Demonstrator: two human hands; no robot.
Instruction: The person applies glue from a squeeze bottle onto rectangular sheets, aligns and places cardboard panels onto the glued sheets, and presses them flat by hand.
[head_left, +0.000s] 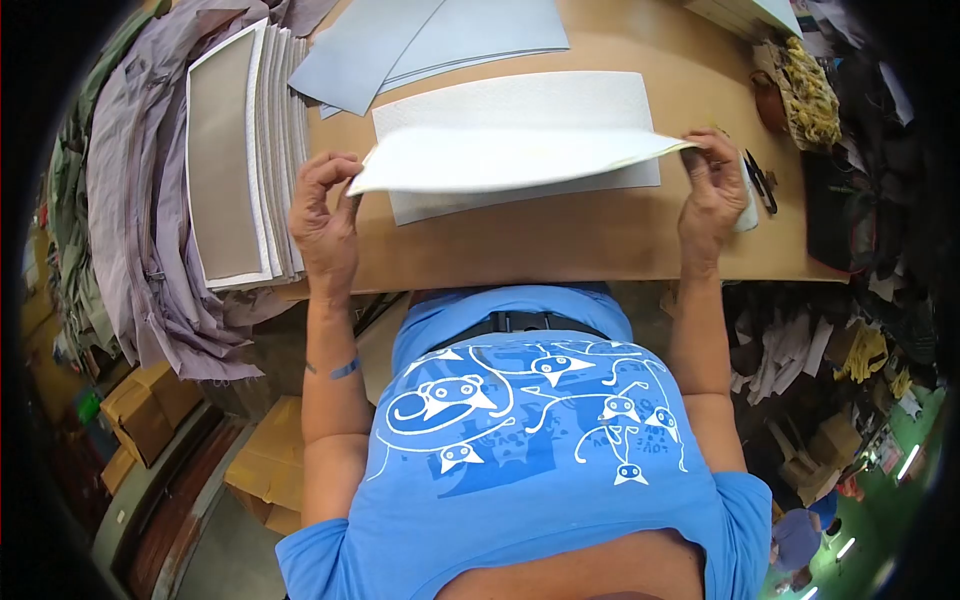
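A white rectangular sheet (pixel 510 160) is stretched between my two hands, raised a little over the table and sagging slightly. My left hand (pixel 328 195) pinches its left end between thumb and fingers. At the opposite end, my right hand (pixel 712 185) grips the right corner the same way. Beneath it lies a white textured sheet (pixel 520 98) on the brown tabletop (pixel 560 245); the held sheet hides its middle. Whether the two sheets touch, I cannot tell.
Left of my hands stands a stack of white-edged panels (pixel 228 150) beside heaped mauve fabric (pixel 140 200). Grey-blue sheets (pixel 470 40) lie at the back. On the right are a black-handled tool (pixel 762 185) and a bundle of yellow strips (pixel 808 95). Cardboard boxes (pixel 270 460) sit below left.
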